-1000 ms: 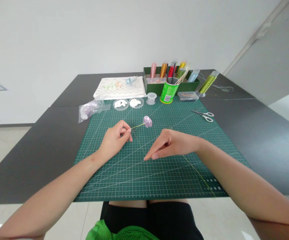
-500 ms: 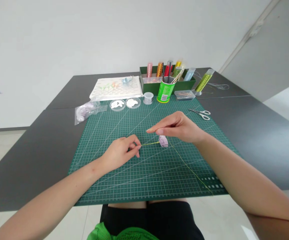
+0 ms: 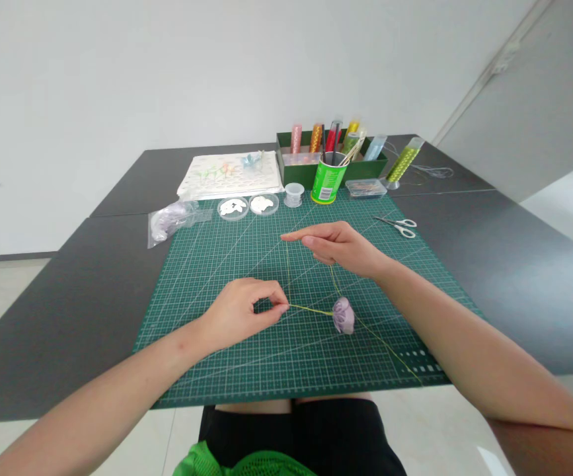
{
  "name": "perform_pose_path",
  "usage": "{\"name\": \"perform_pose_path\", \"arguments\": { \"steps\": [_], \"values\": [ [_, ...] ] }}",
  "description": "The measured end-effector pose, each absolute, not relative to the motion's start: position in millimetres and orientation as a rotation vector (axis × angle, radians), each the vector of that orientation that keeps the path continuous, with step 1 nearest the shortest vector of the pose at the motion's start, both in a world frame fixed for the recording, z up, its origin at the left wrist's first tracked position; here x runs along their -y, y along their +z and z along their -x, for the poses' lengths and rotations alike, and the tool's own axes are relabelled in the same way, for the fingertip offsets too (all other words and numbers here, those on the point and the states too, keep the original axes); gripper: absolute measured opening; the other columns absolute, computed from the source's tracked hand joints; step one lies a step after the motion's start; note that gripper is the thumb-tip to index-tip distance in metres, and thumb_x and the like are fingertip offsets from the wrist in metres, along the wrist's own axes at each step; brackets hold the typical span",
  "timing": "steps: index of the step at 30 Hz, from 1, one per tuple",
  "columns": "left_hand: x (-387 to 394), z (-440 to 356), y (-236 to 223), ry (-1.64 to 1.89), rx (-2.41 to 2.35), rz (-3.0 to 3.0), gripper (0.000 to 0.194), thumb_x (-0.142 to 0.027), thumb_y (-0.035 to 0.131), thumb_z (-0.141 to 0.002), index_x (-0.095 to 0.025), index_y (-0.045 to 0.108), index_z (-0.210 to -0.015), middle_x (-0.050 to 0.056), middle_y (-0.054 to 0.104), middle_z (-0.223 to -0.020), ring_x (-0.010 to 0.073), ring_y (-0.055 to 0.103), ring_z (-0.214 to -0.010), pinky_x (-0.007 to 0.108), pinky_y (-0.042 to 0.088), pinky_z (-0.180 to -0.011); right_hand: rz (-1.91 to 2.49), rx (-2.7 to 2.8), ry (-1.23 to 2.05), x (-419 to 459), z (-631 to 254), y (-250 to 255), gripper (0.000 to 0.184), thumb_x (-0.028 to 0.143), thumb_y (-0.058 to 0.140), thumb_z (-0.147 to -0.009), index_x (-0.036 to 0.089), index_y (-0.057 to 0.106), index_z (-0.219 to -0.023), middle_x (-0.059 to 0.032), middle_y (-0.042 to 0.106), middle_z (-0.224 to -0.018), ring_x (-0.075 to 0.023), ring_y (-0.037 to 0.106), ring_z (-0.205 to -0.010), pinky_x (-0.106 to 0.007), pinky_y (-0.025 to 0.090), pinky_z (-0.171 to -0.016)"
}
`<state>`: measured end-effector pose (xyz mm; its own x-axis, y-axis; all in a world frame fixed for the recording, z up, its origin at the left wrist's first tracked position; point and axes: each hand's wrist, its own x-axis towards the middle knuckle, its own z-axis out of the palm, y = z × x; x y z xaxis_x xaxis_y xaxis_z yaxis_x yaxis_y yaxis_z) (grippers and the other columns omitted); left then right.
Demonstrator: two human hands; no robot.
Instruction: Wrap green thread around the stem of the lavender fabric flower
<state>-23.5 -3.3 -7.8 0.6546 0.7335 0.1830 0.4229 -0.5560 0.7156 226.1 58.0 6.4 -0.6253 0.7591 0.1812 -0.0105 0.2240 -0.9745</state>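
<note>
A small pale purple flower (image 3: 343, 315) with a thin yellow-green stem (image 3: 310, 309) lies sideways above the mat. My left hand (image 3: 246, 305) pinches the end of that stem between thumb and forefinger. From this pinch a fine green thread (image 3: 289, 271) runs up, taut, to the forefinger of my right hand (image 3: 343, 246). My right hand is closed around the thread, its forefinger stretched out to the left. Below the right hand the thread comes out again, passes behind the flower and trails toward the mat's lower right corner.
The green cutting mat (image 3: 207, 264) covers the table's middle. Scissors (image 3: 400, 227) lie at right. Along the back stand two dishes of white pieces (image 3: 233, 208), a small round container (image 3: 294, 194), a green can (image 3: 329, 180), a box of thread spools (image 3: 300, 173) and a plastic bag (image 3: 170, 221).
The flower has moved right and toward me, and turned stem-left. My left hand has shifted slightly right and nearer; my right hand has gone left and away, drawing the thread taut.
</note>
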Motion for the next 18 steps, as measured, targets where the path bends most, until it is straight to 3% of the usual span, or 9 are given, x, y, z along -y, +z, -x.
{"name": "perform_pose_path", "arguments": {
  "steps": [8,13,18],
  "values": [
    [8.4,21.3,-2.8,0.441,-0.829,-1.769,0.015,-0.023,0.064,-0.096,-0.019,0.061,-0.082,0.000,0.081,-0.077,0.0143,0.072,-0.071,0.025,0.048,-0.070,0.726,1.839,1.503,-58.9,-223.6,-0.2,0.043,0.042,0.060,-0.103,0.012,0.072,-0.131,0.0108,0.025,-0.054,-0.0076,0.020,-0.048,-0.025,0.016,-0.044],
    [7.0,21.8,-10.0,0.348,-0.731,-1.595,0.019,-0.033,0.061,-0.099,-0.018,0.060,-0.087,0.004,0.082,-0.079,0.0110,0.059,-0.051,0.023,0.035,-0.052,0.757,1.860,1.510,-56.6,-219.6,-3.5,0.046,0.043,0.059,-0.102,0.011,0.071,-0.134,0.0108,0.025,-0.054,-0.0078,0.020,-0.048,-0.025,0.015,-0.044],
    [9.1,22.0,-7.6,0.448,-0.663,-1.515,0.021,-0.034,0.063,-0.099,-0.018,0.062,-0.086,0.007,0.082,-0.079,0.0157,0.072,-0.067,0.026,0.046,-0.065,0.813,1.893,1.521,-59.6,-220.3,-9.7,0.050,0.046,0.057,-0.102,0.012,0.069,-0.137,0.0107,0.025,-0.054,-0.0079,0.020,-0.047,-0.024,0.014,-0.044]
  ]
}}
